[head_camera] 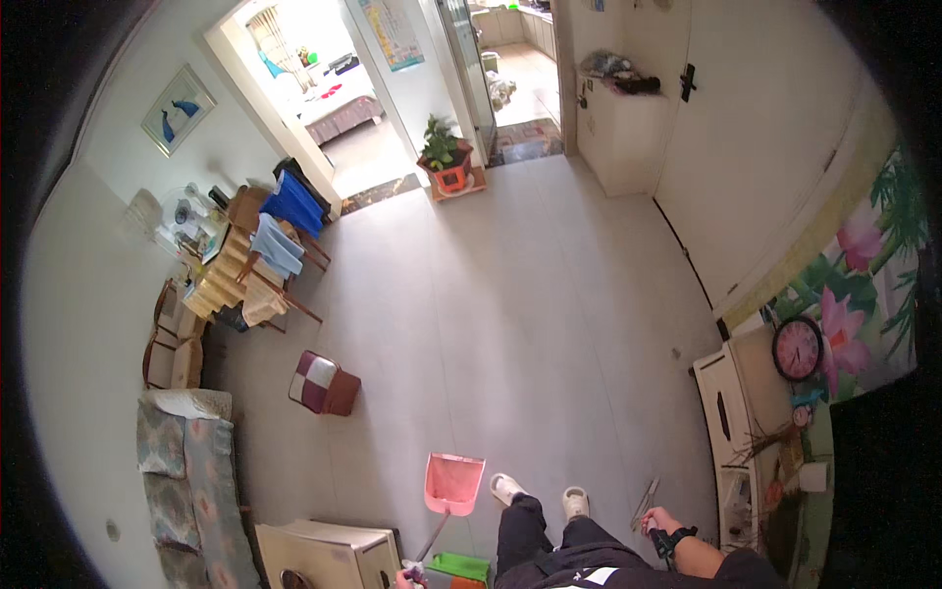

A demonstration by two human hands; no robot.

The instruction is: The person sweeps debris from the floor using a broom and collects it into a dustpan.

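At the bottom edge, my left hand (pixel 406 578) is closed round the handle of a pink dustpan (pixel 450 482), with some crumpled material at the grip. The dustpan's pan lies at the floor, left of my light slippers. My right hand (pixel 659 521), with a dark band on its wrist, is at the lower right beside a pair of long metal tongs (pixel 645 501); its fingers are curled about their upper end. A green object (pixel 461 565) with an orange part sits right of the dustpan's handle.
A cream low table (pixel 324 541) stands at lower left, a checkered stool (pixel 324 383) beyond it. A sofa (pixel 210 486) and a cloth-covered table (pixel 221 272) line the left wall. A white cabinet (pixel 725 412) stands right, a potted plant (pixel 450 166) between the far doorways.
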